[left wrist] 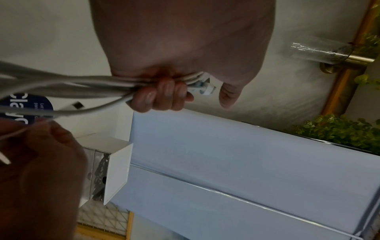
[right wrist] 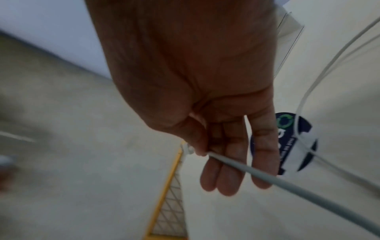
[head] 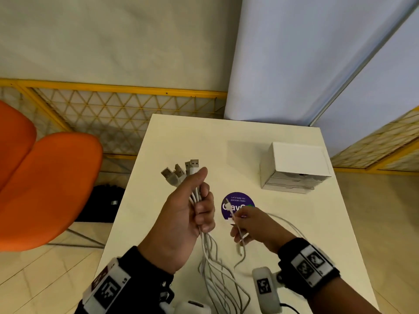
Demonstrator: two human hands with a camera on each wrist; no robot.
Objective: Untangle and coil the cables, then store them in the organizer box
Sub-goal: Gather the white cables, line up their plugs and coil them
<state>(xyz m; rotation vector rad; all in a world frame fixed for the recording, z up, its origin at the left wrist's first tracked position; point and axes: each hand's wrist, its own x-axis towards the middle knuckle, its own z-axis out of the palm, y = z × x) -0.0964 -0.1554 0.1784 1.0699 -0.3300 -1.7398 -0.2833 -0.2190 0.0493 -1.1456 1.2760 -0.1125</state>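
Note:
My left hand [head: 195, 207] is raised over the white table [head: 172, 137] and grips a bundle of several white USB cables [head: 213, 264]. Their metal plugs [head: 181, 171] fan out above the fist, and the cords hang down in tangled loops toward the near edge. In the left wrist view the curled fingers [left wrist: 162, 95] wrap the cords [left wrist: 72, 84]. To the right, my right hand [head: 247, 225] pinches one thin white cable [right wrist: 267, 177] between thumb and fingers, its small end sticking up. The white organizer box [head: 294, 168] with clear drawers stands at the far right.
A round purple sticker [head: 238, 205] lies on the table between the hands and the box. One cable loops out [head: 288, 225] to the right of my right hand. An orange chair [head: 45, 189] and a black bag [head: 99, 205] stand left of the table. A yellow mesh fence runs behind.

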